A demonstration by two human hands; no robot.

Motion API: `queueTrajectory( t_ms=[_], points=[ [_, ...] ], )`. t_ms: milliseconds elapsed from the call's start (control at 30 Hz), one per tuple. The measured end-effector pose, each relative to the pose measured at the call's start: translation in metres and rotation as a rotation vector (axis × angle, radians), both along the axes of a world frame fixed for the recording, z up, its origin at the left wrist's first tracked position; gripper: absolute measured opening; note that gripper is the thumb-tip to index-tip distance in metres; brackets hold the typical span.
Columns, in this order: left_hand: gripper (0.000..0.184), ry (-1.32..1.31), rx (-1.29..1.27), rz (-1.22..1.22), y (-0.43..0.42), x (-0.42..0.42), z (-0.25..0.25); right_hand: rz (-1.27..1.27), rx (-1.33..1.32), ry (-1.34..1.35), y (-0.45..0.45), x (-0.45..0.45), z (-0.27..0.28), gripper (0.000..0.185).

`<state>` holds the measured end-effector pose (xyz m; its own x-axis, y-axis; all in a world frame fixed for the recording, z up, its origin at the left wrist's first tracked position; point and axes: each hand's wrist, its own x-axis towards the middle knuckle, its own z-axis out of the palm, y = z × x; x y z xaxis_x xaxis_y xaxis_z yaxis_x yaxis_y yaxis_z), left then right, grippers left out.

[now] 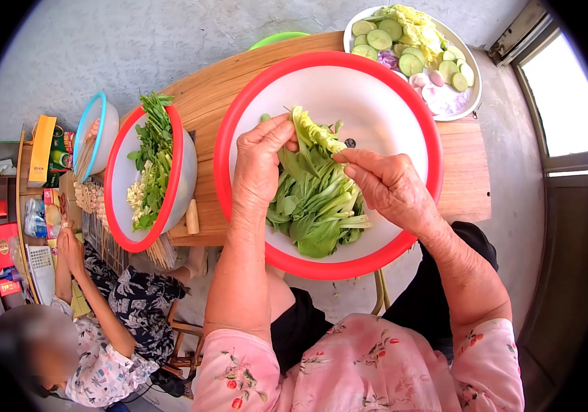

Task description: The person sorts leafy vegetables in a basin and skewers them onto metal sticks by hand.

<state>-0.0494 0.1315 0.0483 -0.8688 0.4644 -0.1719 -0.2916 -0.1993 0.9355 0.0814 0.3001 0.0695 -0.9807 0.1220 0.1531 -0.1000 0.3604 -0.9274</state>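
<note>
Above the large red-rimmed white bowl (431,147), both hands hold a crinkled, yellow-green leafy vegetable (316,137). My left hand (261,161) is closed, with thumb and fingers pinching its left side. At the lower right end of the same piece, my right hand (393,189) is closed in a pinch. A thin pointed tip shows at the top of the piece; I cannot tell whether it is a stick. Under the hands, loose leafy greens (318,213) with pale stems lie heaped in the bowl.
A plate (474,108) of sliced cucumber, onion and cabbage stands at the back right. To the left, a smaller red-rimmed bowl (183,185) holds greens, beside a blue-rimmed bowl (110,130). Skewers (160,253) lie nearby. Another person (112,343) sits at lower left.
</note>
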Motion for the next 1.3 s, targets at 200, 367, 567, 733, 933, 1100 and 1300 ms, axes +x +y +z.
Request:
queueTrajectory(
  t_ms=[200,367,567,733,933,1100,1300],
  points=[
    [0.024,0.182,-0.025,0.051,0.003,0.0,0.004,0.035,-0.037,-0.028,0.002,-0.001,0.003,0.022],
    [0.024,0.079,0.247,-0.088,-0.005,-0.011,-0.006,0.08,-0.079,-0.077,-0.001,0.001,0.006,0.022],
    [0.019,0.063,0.222,-0.041,-0.007,-0.008,0.001,0.014,0.281,0.173,0.009,0.0,-0.005,0.019],
    [0.018,0.095,0.24,0.038,0.0,0.003,0.007,-0.181,0.365,0.136,0.006,0.005,0.012,0.014],
    [0.018,0.107,0.228,0.027,0.007,0.012,0.009,-0.207,0.345,0.257,0.004,0.0,0.016,0.022],
    [0.018,0.161,0.183,0.064,0.008,0.032,0.022,-0.174,0.274,0.156,0.001,0.012,0.03,0.03],
    [0.011,0.131,0.246,0.1,0.002,0.075,0.042,-0.201,0.245,0.233,-0.016,0.044,0.048,0.015]
  ],
)
